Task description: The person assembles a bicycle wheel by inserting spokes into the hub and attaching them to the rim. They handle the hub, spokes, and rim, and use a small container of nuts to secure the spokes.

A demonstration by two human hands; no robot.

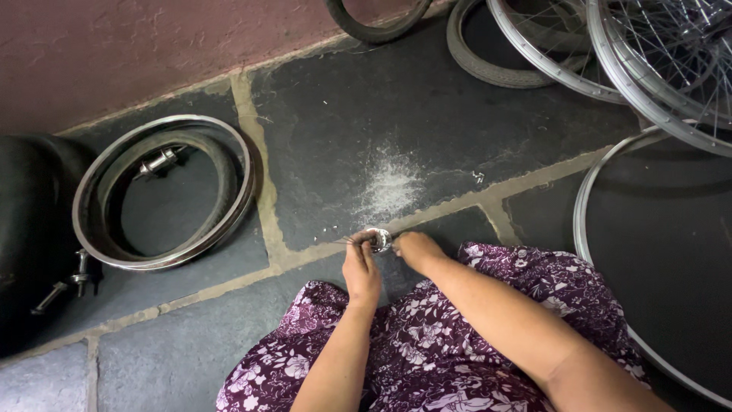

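Both hands, left hand and right hand, grip small hub; axis unclear.

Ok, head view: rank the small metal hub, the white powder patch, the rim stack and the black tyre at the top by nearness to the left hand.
From the left hand:
1. Small metal hub, at its fingertips.
2. White powder patch, just beyond.
3. Rim stack, far left.
4. Black tyre, top edge.

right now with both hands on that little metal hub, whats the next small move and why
Probably feed one more thin spoke through the hub. The left hand pinches thin wires at its flange while the right hand steadies the other side, above the stone floor. How many holes are filled is too small to tell.
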